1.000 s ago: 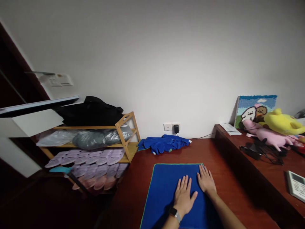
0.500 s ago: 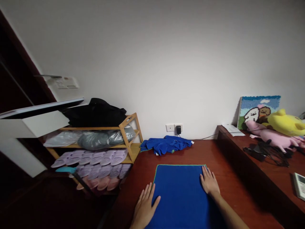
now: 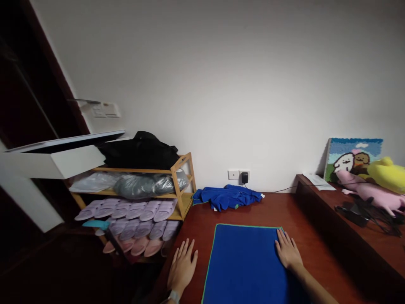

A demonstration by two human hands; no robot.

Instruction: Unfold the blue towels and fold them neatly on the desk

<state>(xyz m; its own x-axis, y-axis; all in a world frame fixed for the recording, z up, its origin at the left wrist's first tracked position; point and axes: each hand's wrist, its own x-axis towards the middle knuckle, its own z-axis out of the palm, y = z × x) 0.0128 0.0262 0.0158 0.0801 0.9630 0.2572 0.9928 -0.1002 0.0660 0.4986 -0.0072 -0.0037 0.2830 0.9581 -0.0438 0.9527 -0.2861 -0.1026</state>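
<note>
A blue cloth with a green edge lies spread flat on the red-brown table; its near end runs out of view. My right hand rests flat on the cloth's far right corner, fingers stretched out. To the left of the cloth, apart from its edge, is my left hand, open over the table with the fingers spread. Neither hand grips anything. Beyond the flat cloth, a crumpled heap of blue cloth with white tags lies against the wall.
A wooden rack at left holds several slippers, plastic-wrapped items and a black bag. On the raised surface at right are plush toys, cables and a dog picture. A black plug sits in the wall socket.
My left hand has moved left, off the cloth's left edge. My right hand stays on the far right corner. The whole view has shifted slightly leftward.
</note>
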